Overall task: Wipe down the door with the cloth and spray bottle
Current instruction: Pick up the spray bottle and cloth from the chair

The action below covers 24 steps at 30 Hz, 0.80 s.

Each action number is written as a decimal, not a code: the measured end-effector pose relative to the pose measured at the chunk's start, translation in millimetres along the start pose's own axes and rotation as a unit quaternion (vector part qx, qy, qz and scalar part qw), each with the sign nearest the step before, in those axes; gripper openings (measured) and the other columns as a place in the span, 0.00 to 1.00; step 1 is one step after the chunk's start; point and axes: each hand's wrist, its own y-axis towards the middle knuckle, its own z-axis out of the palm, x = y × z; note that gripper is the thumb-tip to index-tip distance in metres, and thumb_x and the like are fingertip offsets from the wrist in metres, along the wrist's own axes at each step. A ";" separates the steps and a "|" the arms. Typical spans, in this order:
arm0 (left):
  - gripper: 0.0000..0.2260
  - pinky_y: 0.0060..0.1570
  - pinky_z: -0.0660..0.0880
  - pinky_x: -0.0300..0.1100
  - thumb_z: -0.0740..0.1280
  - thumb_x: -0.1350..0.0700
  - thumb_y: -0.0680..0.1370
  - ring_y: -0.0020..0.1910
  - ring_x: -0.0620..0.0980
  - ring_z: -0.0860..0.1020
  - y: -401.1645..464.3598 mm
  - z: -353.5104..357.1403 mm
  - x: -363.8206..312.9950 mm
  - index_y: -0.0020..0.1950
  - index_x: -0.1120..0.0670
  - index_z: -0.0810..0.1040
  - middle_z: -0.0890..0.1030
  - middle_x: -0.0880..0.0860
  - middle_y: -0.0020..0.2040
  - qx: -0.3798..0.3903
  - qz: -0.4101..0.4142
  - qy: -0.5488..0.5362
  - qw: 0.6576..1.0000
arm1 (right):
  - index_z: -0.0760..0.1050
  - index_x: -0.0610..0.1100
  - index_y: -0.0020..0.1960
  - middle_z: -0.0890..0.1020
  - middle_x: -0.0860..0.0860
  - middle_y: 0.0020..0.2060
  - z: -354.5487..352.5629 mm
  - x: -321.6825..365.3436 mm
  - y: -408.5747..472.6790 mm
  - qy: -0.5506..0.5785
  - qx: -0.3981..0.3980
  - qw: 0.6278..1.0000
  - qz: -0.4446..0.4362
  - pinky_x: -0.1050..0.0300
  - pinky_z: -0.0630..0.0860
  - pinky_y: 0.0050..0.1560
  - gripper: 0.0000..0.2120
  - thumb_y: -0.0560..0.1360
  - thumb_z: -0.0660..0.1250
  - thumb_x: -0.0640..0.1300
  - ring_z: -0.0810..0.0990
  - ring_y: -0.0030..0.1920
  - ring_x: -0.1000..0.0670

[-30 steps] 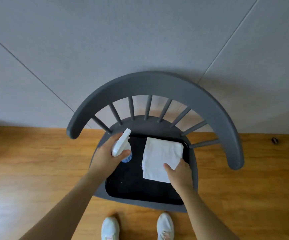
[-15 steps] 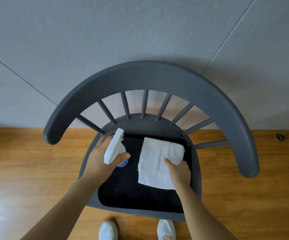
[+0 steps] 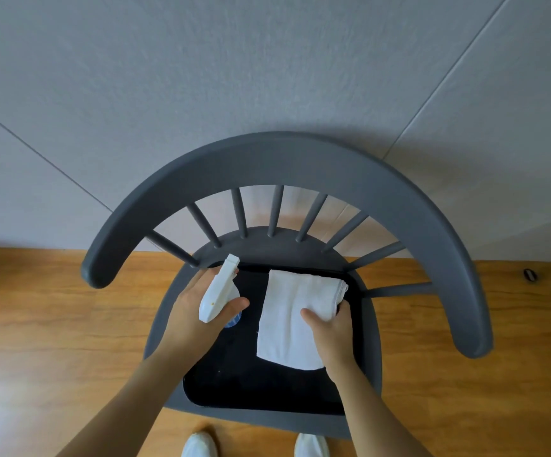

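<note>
While over grey chair (image 3: 287, 166) on wood floor (image 3: 36, 324), by grey wall (image 3: 234, 77): left hand (image 3: 198, 311) curled round white spray bottle (image 3: 218, 291), above black seat (image 3: 251, 374); right hand (image 3: 330, 328) pinching white cloth (image 3: 287, 318), thumb on top, above same seat. White shoes (image 3: 198, 445) below.

grey chair (image 3: 300, 159), wooden floor (image 3: 36, 324), seemingly panelled wall (image 3: 201, 77)

Spray bottle (image 3: 218, 291) left of cloth (image 3: 295, 319), over chair (image 3: 300, 166).
</note>
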 end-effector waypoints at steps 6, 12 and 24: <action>0.20 0.42 0.73 0.35 0.78 0.53 0.72 0.51 0.43 0.76 -22.2 -6.9 -19.6 0.57 0.42 0.72 0.77 0.40 0.48 -0.021 0.001 -0.023 1.000 | 0.72 0.46 0.64 0.80 0.52 0.54 -6.8 41.6 -29.0 -0.018 0.020 0.997 -0.075 0.61 0.76 0.48 0.22 0.73 0.75 0.42 0.79 0.54 0.51; 0.18 0.46 0.77 0.38 0.77 0.45 0.70 0.52 0.41 0.78 -49.6 -37.5 -83.0 0.52 0.31 0.73 0.80 0.35 0.48 -0.022 0.040 -0.081 0.996 | 0.71 0.54 0.59 0.79 0.57 0.53 -28.5 108.4 -88.2 -0.092 0.007 0.980 -0.175 0.51 0.79 0.56 0.19 0.73 0.75 0.47 0.78 0.55 0.52; 0.14 0.51 0.78 0.46 0.76 0.48 0.74 0.50 0.44 0.80 -119.6 -131.2 -297.9 0.55 0.48 0.78 0.80 0.45 0.50 0.028 0.199 -0.060 0.978 | 0.71 0.56 0.66 0.80 0.56 0.56 -139.1 269.2 -265.3 -0.092 -0.078 0.963 -0.242 0.45 0.79 0.58 0.27 0.71 0.71 0.62 0.79 0.56 0.50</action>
